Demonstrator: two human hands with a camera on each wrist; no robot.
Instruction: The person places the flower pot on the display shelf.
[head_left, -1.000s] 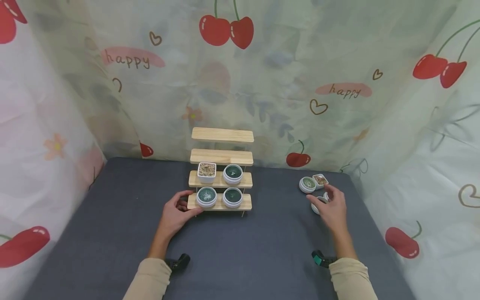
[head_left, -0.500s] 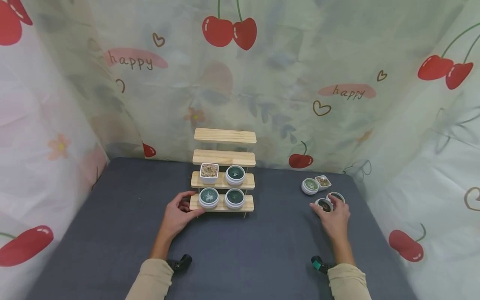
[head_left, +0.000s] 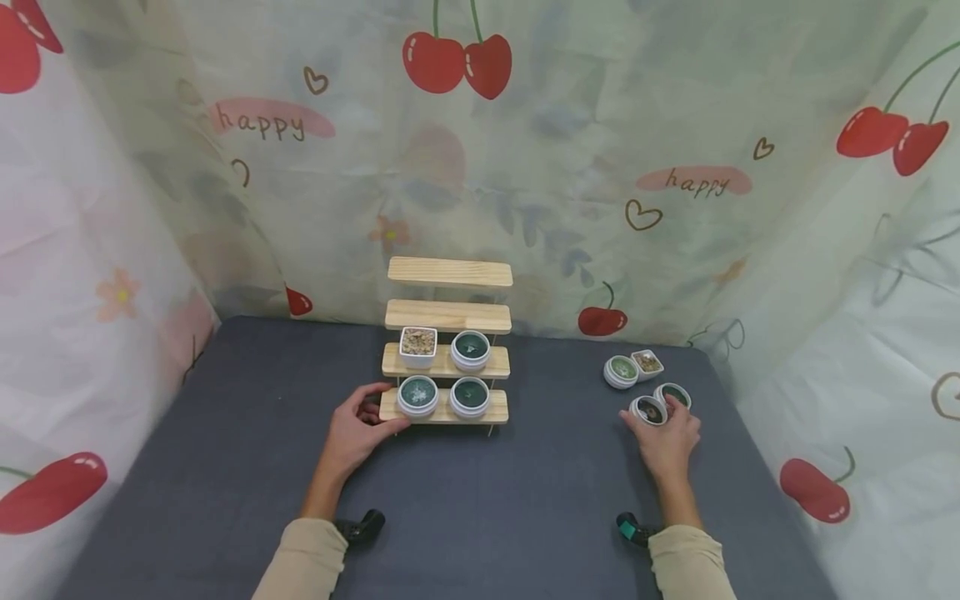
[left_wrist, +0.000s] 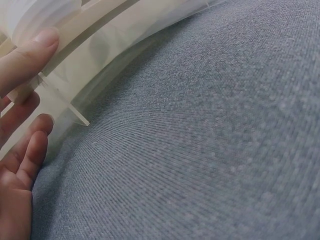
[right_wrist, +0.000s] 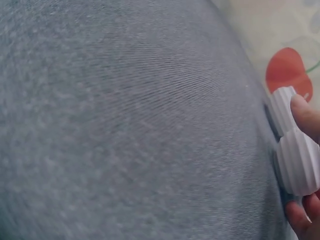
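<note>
On the left, my left hand (head_left: 356,429) holds the left end of a tiered wooden shelf stand (head_left: 448,270), thumb on the lowest board's front edge. In the left wrist view, the thumb presses that board (left_wrist: 82,22) from above and fingers lie below. Two round white pots with green tops, one pale (head_left: 417,395) and one dark (head_left: 470,397), sit on the lowest tier. A square pot (head_left: 418,346) and another round pot (head_left: 471,350) occupy the tier above. At right, my right hand (head_left: 669,442) grips a small white ribbed pot (right_wrist: 299,162) with dark contents between thumb and fingers.
Beside the right hand stands a round white pot (head_left: 672,396). Behind it are a green-topped pot (head_left: 621,372) and a square pot (head_left: 647,365). A dark grey cloth (head_left: 525,500) covers the table, with a printed curtain (head_left: 570,125) around it.
The right hand has closed in around the dark-filled pot, which now shows more fully between its fingers. The left hand has stayed on the shelf stand.
</note>
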